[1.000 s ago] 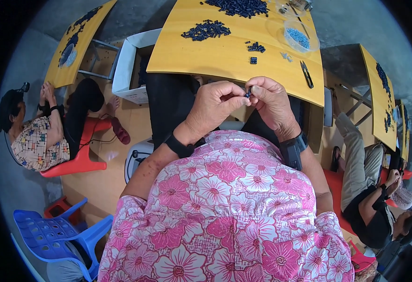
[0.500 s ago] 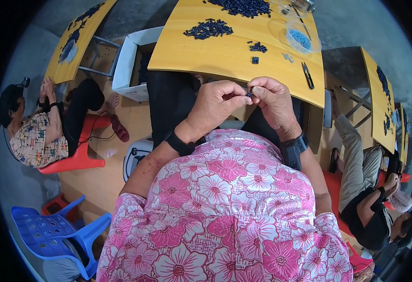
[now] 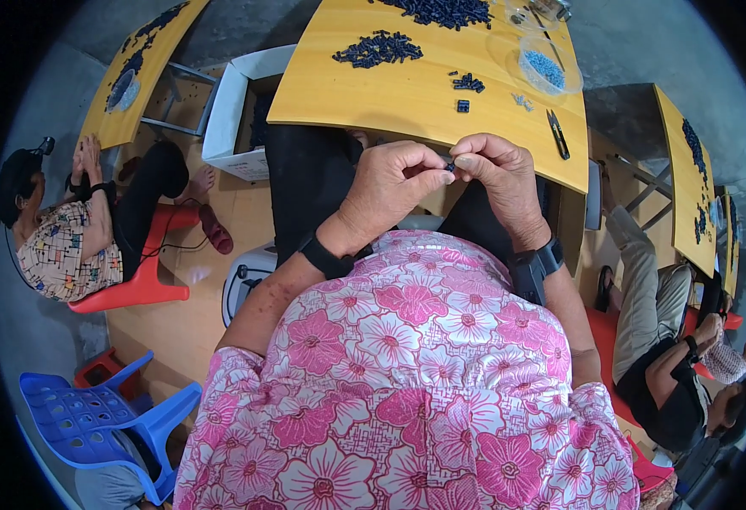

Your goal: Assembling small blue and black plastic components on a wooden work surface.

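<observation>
My left hand [image 3: 395, 184] and my right hand [image 3: 502, 180] meet in front of the table's near edge, above my lap. Thumbs and forefingers of both pinch a small dark plastic part [image 3: 450, 168] from either side; much of it is covered by the fingertips. On the yellow table [image 3: 339, 100] beyond lie a dark pair of parts [image 3: 462, 106], a little group of similar parts [image 3: 468, 82] and some tiny silvery pieces [image 3: 522, 102]. Black thread snips [image 3: 558, 136] rest near the right edge. Farther off is a heap of short dark parts [image 3: 379, 51].
A clear tub of light blue beads [image 3: 544, 70] stands at the back right, and a larger dark heap [image 3: 442, 12] at the far edge. Left of my legs is a white cardboard box [image 3: 228, 127]. Co-workers sit on both sides; a blue plastic chair [image 3: 84, 412] is at the lower left.
My hands have risen very slightly, still pinching the small part between them. The things on the table stay in place.
</observation>
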Demonstrator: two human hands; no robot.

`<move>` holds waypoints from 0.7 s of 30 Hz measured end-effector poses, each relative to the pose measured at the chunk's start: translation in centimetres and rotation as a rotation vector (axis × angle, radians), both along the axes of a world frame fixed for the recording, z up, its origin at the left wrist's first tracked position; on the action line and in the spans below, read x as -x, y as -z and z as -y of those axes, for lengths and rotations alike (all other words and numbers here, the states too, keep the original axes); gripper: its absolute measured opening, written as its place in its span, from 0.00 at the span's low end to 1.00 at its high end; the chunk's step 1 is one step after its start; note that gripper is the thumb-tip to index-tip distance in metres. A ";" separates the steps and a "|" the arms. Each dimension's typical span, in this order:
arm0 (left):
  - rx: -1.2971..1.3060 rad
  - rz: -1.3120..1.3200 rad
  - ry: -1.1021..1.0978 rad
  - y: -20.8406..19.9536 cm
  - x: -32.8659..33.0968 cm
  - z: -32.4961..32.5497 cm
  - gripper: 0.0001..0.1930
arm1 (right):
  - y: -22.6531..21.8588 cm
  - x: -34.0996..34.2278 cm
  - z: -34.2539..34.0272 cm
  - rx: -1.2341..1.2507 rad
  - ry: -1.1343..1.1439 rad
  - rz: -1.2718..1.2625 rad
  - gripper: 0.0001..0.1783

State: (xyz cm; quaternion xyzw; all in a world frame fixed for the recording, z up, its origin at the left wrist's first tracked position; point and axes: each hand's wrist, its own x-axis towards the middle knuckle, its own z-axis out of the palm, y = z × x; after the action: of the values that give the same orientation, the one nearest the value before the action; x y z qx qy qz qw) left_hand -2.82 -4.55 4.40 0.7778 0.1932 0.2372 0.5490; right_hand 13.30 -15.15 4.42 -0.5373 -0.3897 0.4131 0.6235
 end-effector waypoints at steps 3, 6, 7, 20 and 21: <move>-0.036 0.004 -0.014 0.1 0.0 0.0 0.04 | -0.2 -0.2 0.1 0.033 -0.006 0.062 0.06; -0.052 -0.022 -0.021 0.0 0.0 0.0 0.04 | -0.5 -0.2 0.1 0.048 -0.006 0.107 0.05; -0.048 -0.024 -0.020 0.0 0.0 0.1 0.04 | -0.6 -0.3 0.1 0.048 -0.006 0.107 0.05; -0.071 -0.083 -0.048 0.2 0.2 0.2 0.05 | -1.3 0.0 -0.5 0.155 -0.076 0.174 0.05; -0.072 -0.083 -0.048 0.2 0.2 0.2 0.05 | -1.1 0.0 -0.5 0.171 -0.080 0.098 0.05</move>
State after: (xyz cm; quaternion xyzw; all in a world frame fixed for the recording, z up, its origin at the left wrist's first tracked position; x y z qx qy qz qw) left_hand -3.00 -4.72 4.17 0.8014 0.2256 0.2246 0.5064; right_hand 13.28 -14.66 5.49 -0.5920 -0.4041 0.4428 0.5386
